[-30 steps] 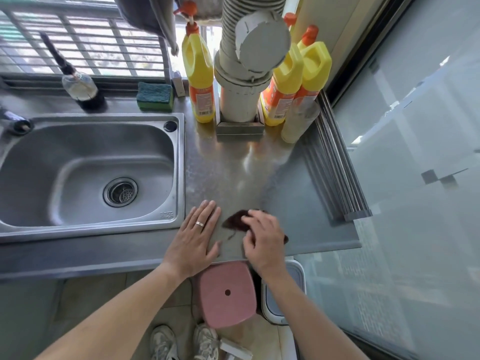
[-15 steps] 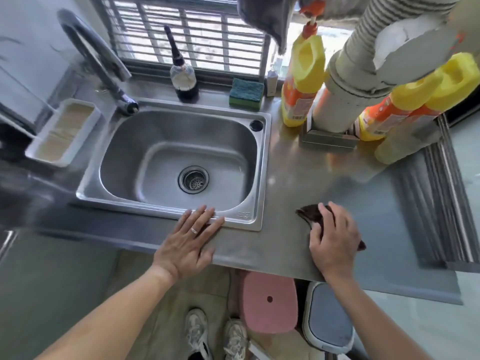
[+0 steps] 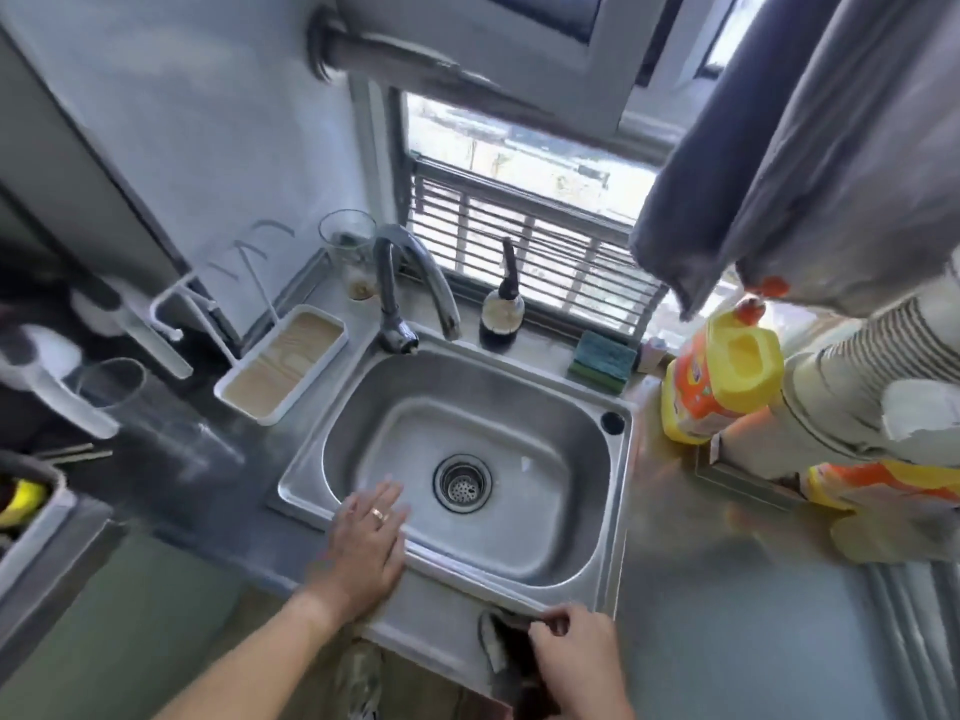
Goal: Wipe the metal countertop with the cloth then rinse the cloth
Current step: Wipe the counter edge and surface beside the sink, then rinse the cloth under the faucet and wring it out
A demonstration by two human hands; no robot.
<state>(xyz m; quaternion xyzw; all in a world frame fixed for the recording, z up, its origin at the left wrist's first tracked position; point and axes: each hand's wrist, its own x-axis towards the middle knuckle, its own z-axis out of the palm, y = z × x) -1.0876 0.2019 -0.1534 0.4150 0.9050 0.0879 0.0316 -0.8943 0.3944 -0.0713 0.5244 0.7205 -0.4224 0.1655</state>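
My right hand (image 3: 574, 654) grips the dark brown cloth (image 3: 506, 649) at the front edge of the metal countertop (image 3: 727, 615), just below the sink's front rim. Most of the cloth hangs in front of the hand and over the counter edge. My left hand (image 3: 366, 548) lies flat with straight fingers on the front rim of the steel sink (image 3: 618, 491), its fingertips reaching over the basin. A curved tap (image 3: 410, 283) stands behind the sink, and no water is visibly running.
A white tray (image 3: 283, 363) sits left of the sink with a glass (image 3: 350, 252) behind it. A dark bottle (image 3: 501, 311) and green sponge (image 3: 602, 361) line the window sill. Yellow detergent bottles (image 3: 722, 376) and a ribbed pipe (image 3: 857, 387) crowd the right. Grey towels (image 3: 779, 163) hang overhead.
The view has swung left and up toward the sink. My right hand has dragged the cloth left along the counter's front edge to below the sink. My left hand slid left onto the sink rim.
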